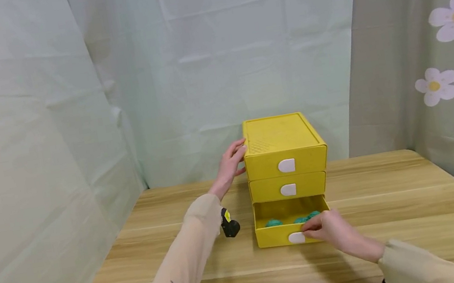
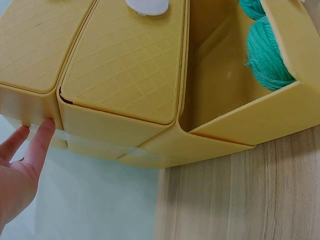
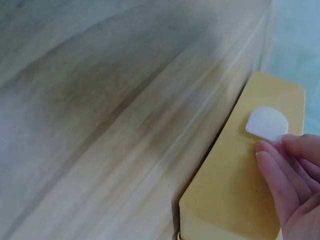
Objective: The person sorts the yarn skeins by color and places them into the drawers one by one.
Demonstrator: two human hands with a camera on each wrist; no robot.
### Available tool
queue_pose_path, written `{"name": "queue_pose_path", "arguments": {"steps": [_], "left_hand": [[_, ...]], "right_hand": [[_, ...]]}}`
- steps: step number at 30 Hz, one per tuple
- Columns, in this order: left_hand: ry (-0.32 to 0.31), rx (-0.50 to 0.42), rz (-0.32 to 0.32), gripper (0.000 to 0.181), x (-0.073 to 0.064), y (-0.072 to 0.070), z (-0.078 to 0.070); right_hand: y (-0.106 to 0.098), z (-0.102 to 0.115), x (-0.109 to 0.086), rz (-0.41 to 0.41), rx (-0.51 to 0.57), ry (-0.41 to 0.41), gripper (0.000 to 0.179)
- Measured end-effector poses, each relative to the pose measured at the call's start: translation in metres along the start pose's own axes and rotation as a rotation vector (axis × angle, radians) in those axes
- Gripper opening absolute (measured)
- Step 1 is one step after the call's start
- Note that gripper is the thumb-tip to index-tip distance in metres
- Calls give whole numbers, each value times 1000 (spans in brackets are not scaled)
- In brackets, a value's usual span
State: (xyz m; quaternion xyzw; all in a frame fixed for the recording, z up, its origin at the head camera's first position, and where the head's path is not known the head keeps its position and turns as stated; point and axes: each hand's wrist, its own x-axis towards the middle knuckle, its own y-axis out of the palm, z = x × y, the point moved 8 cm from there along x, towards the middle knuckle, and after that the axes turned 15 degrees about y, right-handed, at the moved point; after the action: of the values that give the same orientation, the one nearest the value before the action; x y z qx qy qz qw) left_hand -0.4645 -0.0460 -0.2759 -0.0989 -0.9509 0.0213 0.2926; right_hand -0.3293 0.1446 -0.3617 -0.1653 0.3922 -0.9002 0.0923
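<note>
A yellow three-drawer cabinet point(image 1: 281, 133) stands on the table, its bottom drawer point(image 1: 272, 237) pulled out. My right hand point(image 1: 332, 229) pinches the edge of that drawer's white handle point(image 1: 296, 238); in the right wrist view, the thumb and fingers meet at one side of the handle point(image 3: 267, 123). Green yarn balls point(image 1: 273, 222) lie inside the drawer, and one yarn ball point(image 2: 267, 57) shows clearly in the left wrist view. With fairly straight fingers, my left hand point(image 1: 229, 163) touches the cabinet's upper left side. The top and middle drawers are closed.
The cabinet stands on a wood-grain table point(image 1: 380, 206). Pale curtains point(image 1: 223, 63) hang behind and to the left, and a flower-printed curtain point(image 1: 430, 129) hangs at the right. A small black device point(image 1: 230, 225) sits at my left wrist.
</note>
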Motion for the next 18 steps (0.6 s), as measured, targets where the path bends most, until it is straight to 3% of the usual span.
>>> {"name": "queue_pose_path", "arguments": {"steps": [8, 18], "left_hand": [[-20, -8, 10, 44, 0, 0, 0], [-21, -7, 13, 44, 1, 0, 0]], "right_hand": [[1, -1, 3, -48, 31, 17, 6], [1, -14, 15, -91, 44, 94, 9]]}}
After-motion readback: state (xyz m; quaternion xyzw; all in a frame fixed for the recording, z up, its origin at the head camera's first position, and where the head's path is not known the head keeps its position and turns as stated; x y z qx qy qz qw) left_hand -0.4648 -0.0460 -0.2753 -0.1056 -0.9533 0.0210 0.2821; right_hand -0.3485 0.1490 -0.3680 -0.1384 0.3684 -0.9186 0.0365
